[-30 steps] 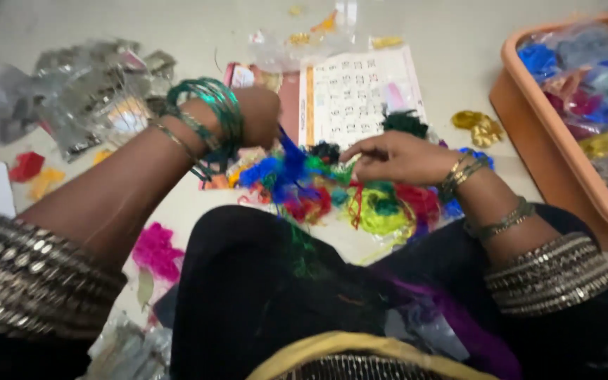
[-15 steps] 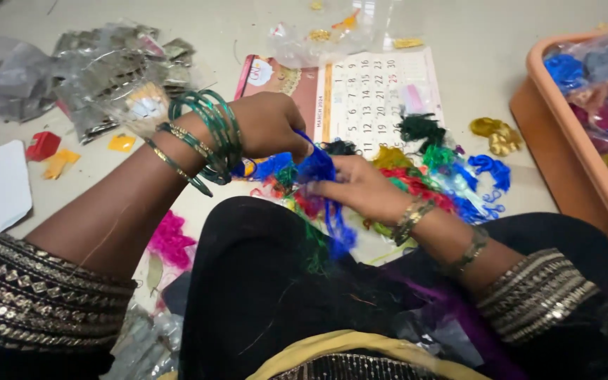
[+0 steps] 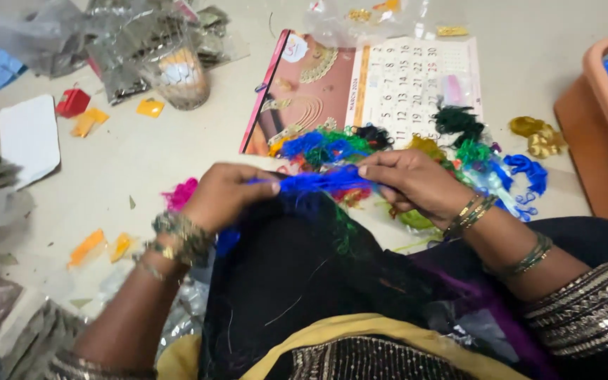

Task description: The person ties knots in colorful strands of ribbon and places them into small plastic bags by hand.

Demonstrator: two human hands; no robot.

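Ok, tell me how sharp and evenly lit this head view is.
Head view: light is soft and even, with faint shadows and no harsh glare on the floor. The left hand and right hand are slightly motion-blurred around the blue thread bundle; the calendar is sharper. The orange tub bows at the edge.

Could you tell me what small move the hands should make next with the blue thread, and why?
Probably draw the blue thread taut and clear of the pile: the left hand and right hand each pinch an end, and it hangs slack over loose coloured strands.

Crumpled clear plastic packets (image 3: pixel 142 49) top left; pink-white wall calendar (image 3: pixel 360 88) flat on floor, top centre.
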